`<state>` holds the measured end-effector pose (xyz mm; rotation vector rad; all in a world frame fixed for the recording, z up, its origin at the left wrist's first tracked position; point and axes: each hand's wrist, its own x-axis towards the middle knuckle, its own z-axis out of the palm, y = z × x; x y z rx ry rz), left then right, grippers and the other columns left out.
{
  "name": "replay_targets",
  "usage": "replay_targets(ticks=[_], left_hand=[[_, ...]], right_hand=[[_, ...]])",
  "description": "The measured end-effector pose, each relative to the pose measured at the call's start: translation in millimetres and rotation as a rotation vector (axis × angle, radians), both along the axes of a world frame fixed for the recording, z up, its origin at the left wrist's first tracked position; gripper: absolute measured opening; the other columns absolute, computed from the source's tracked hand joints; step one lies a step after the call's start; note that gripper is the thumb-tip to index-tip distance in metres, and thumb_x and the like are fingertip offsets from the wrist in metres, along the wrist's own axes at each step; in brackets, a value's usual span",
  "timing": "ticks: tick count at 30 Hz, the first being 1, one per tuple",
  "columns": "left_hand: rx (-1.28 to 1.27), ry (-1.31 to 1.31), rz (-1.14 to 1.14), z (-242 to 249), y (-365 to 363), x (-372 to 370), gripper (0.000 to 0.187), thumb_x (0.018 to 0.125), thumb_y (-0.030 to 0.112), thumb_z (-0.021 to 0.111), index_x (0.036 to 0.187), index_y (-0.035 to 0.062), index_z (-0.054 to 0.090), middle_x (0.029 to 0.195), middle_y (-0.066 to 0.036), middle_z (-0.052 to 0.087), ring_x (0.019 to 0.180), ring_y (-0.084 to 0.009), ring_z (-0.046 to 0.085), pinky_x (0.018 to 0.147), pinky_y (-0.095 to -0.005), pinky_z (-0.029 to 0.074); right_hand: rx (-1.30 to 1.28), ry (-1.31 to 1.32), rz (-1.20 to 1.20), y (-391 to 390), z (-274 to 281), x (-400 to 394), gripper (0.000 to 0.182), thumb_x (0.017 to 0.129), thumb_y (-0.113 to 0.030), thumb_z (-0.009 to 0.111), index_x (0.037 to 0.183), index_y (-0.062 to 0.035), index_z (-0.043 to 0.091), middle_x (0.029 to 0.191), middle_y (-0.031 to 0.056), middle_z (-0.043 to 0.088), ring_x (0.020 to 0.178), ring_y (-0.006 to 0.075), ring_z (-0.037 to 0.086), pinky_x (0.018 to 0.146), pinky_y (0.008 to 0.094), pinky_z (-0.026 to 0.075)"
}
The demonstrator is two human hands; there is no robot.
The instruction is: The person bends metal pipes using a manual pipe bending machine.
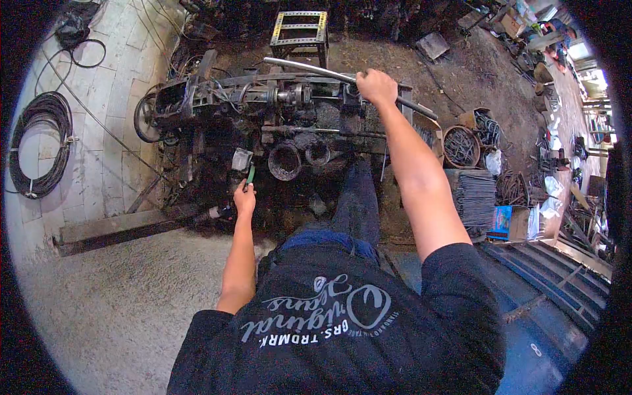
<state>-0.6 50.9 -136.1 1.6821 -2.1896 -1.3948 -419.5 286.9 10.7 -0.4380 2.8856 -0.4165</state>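
Note:
My right hand point(377, 87) is closed around a long metal bar point(303, 66) that slants over the top of a greasy machine point(280, 96). The bar's far right end point(421, 109) extends past my fist. Lower and to the left, my left hand point(245, 197) is closed on a short green handle-like piece point(251, 174). Its upper end is right beside a small grey box point(241, 159) at the machine's front. Two round cup-like metal parts, a larger one point(284, 162) and a smaller one point(318, 153), sit below the machine bed.
A wheel point(146, 113) is at the machine's left end. Coiled cable point(41, 145) lies on the left. A metal stool point(299, 31) stands behind. To the right are a round container of metal pieces point(461, 146) and stacked rods point(476, 196). A beam point(125, 227) lies front left.

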Motion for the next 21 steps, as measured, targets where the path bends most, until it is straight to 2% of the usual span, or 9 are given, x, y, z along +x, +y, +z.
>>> replay_targets(ticks=[11, 15, 17, 19, 21], left_hand=[[-0.01, -0.017, -0.001, 1.3, -0.5, -2.2, 0.042, 0.092, 0.018, 0.056, 0.131, 0.0019, 0.051, 0.082, -0.01, 0.066, 0.072, -0.0154, 0.063, 0.071, -0.0322, 0.048], [0.007, 0.005, 0.001, -16.6, -8.0, 4.2, 0.042, 0.092, 0.019, 0.056, 0.13, 0.0009, 0.051, 0.085, -0.011, 0.066, 0.074, -0.0159, 0.064, 0.071, -0.0321, 0.049], [-0.05, 0.069, -0.018, -30.2, -12.2, 7.7, 0.039, 0.09, 0.015, 0.058, 0.124, -0.0034, 0.053, 0.082, -0.004, 0.063, 0.065, -0.009, 0.059, 0.056, -0.0249, 0.044], [-0.056, 0.068, -0.012, -22.3, -8.3, 4.7, 0.039, 0.09, 0.015, 0.058, 0.124, -0.0036, 0.053, 0.081, -0.004, 0.063, 0.064, -0.009, 0.059, 0.056, -0.0247, 0.043], [-0.059, 0.067, -0.007, -15.7, -4.0, 2.0, 0.038, 0.09, 0.015, 0.057, 0.123, -0.0038, 0.053, 0.081, -0.005, 0.063, 0.064, -0.009, 0.058, 0.056, -0.0246, 0.043]], right_hand=[[-0.038, 0.014, -0.018, -4.1, -4.6, 0.1, 0.049, 0.083, -0.044, 0.045, 0.096, -0.0035, 0.069, 0.102, 0.0199, 0.066, 0.098, 0.0348, 0.063, 0.087, 0.0448, 0.048], [-0.014, 0.002, -0.037, -5.7, -1.4, 1.5, 0.05, 0.083, -0.045, 0.045, 0.097, -0.0033, 0.069, 0.103, 0.0208, 0.066, 0.098, 0.0356, 0.063, 0.087, 0.045, 0.047], [-0.008, -0.003, -0.033, -4.1, -0.7, 1.0, 0.05, 0.083, -0.045, 0.045, 0.097, -0.0032, 0.069, 0.102, 0.021, 0.066, 0.098, 0.0358, 0.062, 0.087, 0.0451, 0.047], [0.007, -0.004, -0.025, -2.9, -2.2, 0.8, 0.048, 0.085, -0.044, 0.041, 0.099, -0.0082, 0.068, 0.103, 0.0188, 0.066, 0.099, 0.0343, 0.062, 0.087, 0.0449, 0.048], [0.012, -0.016, -0.026, -2.8, -3.4, -1.9, 0.048, 0.085, -0.044, 0.04, 0.099, -0.0082, 0.068, 0.102, 0.0191, 0.066, 0.099, 0.0346, 0.062, 0.087, 0.0451, 0.048]])
